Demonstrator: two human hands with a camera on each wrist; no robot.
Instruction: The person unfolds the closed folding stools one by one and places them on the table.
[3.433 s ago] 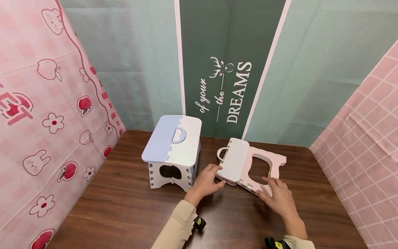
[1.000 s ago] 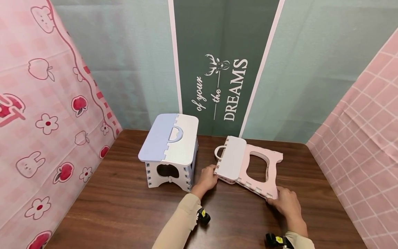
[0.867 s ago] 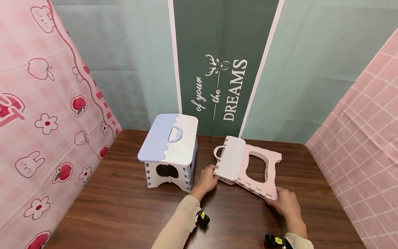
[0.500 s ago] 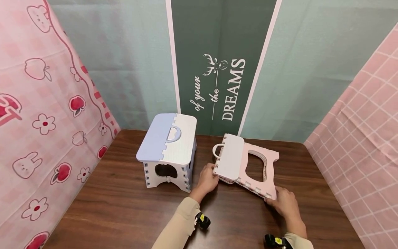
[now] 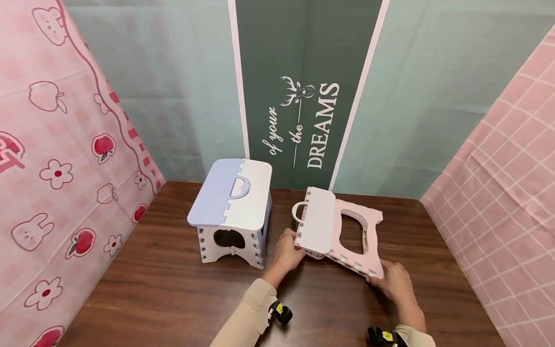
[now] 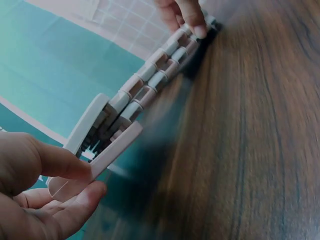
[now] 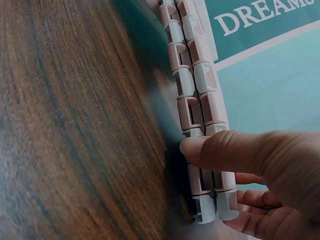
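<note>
A pink and white folding stool is folded flat, its white seat half with the carry handle to the left and its pink leg panel to the right. My left hand grips the seat end's near corner; in the left wrist view, thumb and fingers pinch the pale pink seat panel. At the leg panel's near right corner, my right hand holds on, its thumb across the hinged edge and its other fingers partly hidden behind. Whether the stool is just off the table, I cannot tell.
An unfolded blue and white folding stool stands upright on the wooden table, left of my left hand. Green cloth hangs behind the table. Pink patterned cloths hang at the left and right.
My left hand has gone from the stool's top to its near corner, my right from the leg opening to the outer corner. The pink stool has since shifted slightly left; the head view turned a little.
</note>
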